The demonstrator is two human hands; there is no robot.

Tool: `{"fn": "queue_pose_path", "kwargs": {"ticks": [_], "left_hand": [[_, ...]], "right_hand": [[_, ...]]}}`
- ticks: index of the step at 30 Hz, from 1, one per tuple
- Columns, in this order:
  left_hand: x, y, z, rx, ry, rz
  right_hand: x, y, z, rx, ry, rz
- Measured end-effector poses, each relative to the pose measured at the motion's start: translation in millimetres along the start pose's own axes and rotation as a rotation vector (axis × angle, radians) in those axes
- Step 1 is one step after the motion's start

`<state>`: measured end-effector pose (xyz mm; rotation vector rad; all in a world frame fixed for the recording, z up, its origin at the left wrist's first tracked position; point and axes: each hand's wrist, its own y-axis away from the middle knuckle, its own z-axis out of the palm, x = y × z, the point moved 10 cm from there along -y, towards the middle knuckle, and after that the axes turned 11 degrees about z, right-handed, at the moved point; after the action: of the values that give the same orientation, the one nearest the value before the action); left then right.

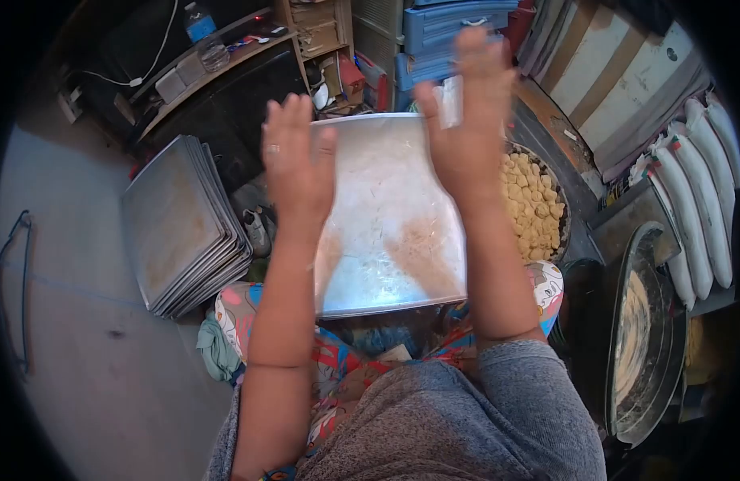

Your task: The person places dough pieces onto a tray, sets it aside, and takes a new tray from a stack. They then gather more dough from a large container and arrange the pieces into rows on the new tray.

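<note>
A shiny metal tray (378, 184) lies in front of me, over my knees, with blurry reflections of my arms on its surface. My left hand (296, 160) is raised at the tray's left edge, its fingers stretched out and a ring on one of them. Over the right edge, my right hand (473, 120) is held up with fingers extended, somewhat blurred. Neither hand holds anything. Beside my right forearm stands a round container of yellowish dough pieces (534, 204).
Stacked metal trays (177, 224) lean at the left. A large dark basin (646, 345) with pale residue stands at the right, below long white sacks (695, 192). Behind are blue drawers (442, 28) and a shelf with a water bottle (203, 36). A green cloth (216, 349) lies by my left knee.
</note>
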<state>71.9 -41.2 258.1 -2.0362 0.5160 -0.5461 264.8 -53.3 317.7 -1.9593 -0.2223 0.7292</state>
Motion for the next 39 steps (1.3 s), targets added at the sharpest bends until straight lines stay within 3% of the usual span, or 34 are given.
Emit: {"fn": "queue_pose_path", "kwargs": {"ticks": [2, 3, 4, 5, 7, 11, 13, 15, 19, 21, 25, 26, 27, 29, 33, 35, 36, 38, 39], "left_hand": [[-40.0, 78.9, 105.4, -0.454, -0.359, -0.036], [-62.5, 130.1, 137.7, -0.649, -0.324, -0.198], [-78.0, 167.5, 158.1, -0.825, -0.286, -0.349], [-83.4, 169.5, 162.8, -0.865, -0.327, -0.364], [-80.2, 171.1, 159.5, -0.81, -0.347, -0.311], [-79.9, 169.8, 158.4, -0.866, -0.283, -0.383], [-76.7, 161.2, 164.1, -0.877, -0.269, -0.381], [-74.4, 151.8, 173.0, -0.97, -0.224, -0.484], [13.3, 61.4, 230.9, -0.731, 0.075, -0.115], [64.6, 36.3, 282.2, -0.727, 0.276, -0.019], [124.1, 60.9, 426.6, -1.115, 0.68, -0.112], [122.0, 88.8, 470.2, -1.271, 0.623, -0.149], [121.9, 95.4, 497.3, -1.277, 0.624, -0.144], [123.1, 148.2, 545.7, -1.649, 0.554, -0.148], [82.1, 227.8, 622.6, -1.759, 0.346, -0.312], [54.0, 242.4, 629.9, -1.603, 0.102, -0.54], [58.9, 258.6, 630.4, -1.624, 0.098, -0.552], [64.6, 260.9, 617.4, -1.302, 0.046, -0.653], [80.7, 267.8, 608.0, -1.32, 0.039, -0.645]], "right_hand": [[72.5, 88.0, 120.7, -0.423, 0.315, 0.129], [140.7, 194.8, 188.9, -0.876, 0.506, 0.247], [152.4, 211.6, 193.2, -0.88, 0.448, 0.345], [153.4, 208.5, 196.2, -0.894, 0.464, 0.343], [151.0, 223.8, 186.6, -0.891, 0.452, 0.367], [160.3, 198.2, 185.2, -0.908, 0.384, 0.36], [159.2, 204.0, 185.7, -1.134, 0.097, 0.317], [197.5, 171.5, 167.5, -1.014, -0.201, 0.419], [329.5, 125.0, 106.5, -0.773, -0.08, 0.596], [396.3, 136.2, 74.2, -0.753, -0.148, 0.864], [536.0, 242.4, 50.2, -0.839, 0.143, 1.186], [554.1, 272.1, 43.5, -0.904, 0.24, 1.245], [568.0, 299.2, 36.9, -0.97, 0.338, 1.302], [583.5, 334.3, 22.9, -1.082, 0.506, 1.345], [617.4, 369.1, 8.0, -1.048, 0.57, 1.453], [610.4, 366.8, 27.8, -1.166, 0.583, 1.428], [593.7, 355.9, 37.6, -1.189, 0.58, 1.44], [559.8, 344.9, 40.9, -1.26, 0.697, 1.578], [556.1, 355.8, 44.7, -1.266, 0.688, 1.597]]}}
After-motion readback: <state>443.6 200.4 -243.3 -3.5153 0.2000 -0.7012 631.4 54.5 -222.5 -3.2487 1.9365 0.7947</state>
